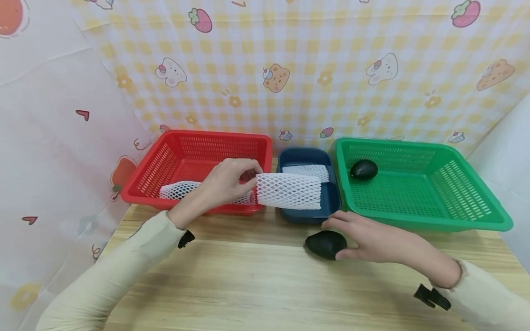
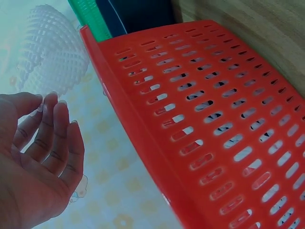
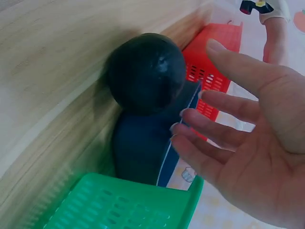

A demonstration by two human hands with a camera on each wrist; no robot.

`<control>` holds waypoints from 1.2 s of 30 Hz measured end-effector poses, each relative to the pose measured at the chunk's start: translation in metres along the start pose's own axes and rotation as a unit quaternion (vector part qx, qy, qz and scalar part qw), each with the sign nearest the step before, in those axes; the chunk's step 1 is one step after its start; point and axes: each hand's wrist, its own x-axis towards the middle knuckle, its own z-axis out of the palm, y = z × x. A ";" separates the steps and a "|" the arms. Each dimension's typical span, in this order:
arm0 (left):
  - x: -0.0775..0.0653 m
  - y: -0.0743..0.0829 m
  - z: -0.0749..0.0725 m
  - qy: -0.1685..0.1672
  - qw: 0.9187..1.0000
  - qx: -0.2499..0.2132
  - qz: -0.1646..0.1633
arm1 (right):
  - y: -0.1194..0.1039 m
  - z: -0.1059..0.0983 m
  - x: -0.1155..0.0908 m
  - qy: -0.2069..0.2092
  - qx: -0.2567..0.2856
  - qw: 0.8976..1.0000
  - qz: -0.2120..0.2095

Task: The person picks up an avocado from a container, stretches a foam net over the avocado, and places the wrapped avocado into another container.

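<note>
My left hand (image 1: 232,179) pinches a white foam net sleeve (image 1: 288,191) by its left end, above the gap between the red basket and the navy tray. Thumb and fingertips meet at the edge of the sleeve (image 2: 52,52) in the left wrist view. A dark avocado (image 1: 326,244) lies on the wooden table in front of the tray. Beside its right end is my right hand (image 1: 368,236), thumb and fingers spread. The right wrist view has a gap between those fingers and the avocado (image 3: 145,74).
More white foam net lies in the red basket (image 1: 268,147), partly behind my left arm. Another foam net (image 1: 308,171) rests in the navy tray (image 1: 304,152). The green basket (image 1: 414,223) at right holds a second avocado (image 1: 364,169). A patterned cloth hangs behind.
</note>
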 end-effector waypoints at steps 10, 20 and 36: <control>-0.003 0.000 0.004 -0.003 1.000 -0.008 0.000 | 0.006 0.009 0.004 -0.067 0.004 0.997 0.032; -0.006 -0.001 0.006 -0.008 1.000 -0.016 0.009 | 0.012 0.018 0.010 -0.081 0.030 0.995 0.049; -0.010 -0.002 0.009 -0.013 0.999 -0.020 0.021 | 0.013 0.023 0.012 -0.051 -0.017 0.999 0.002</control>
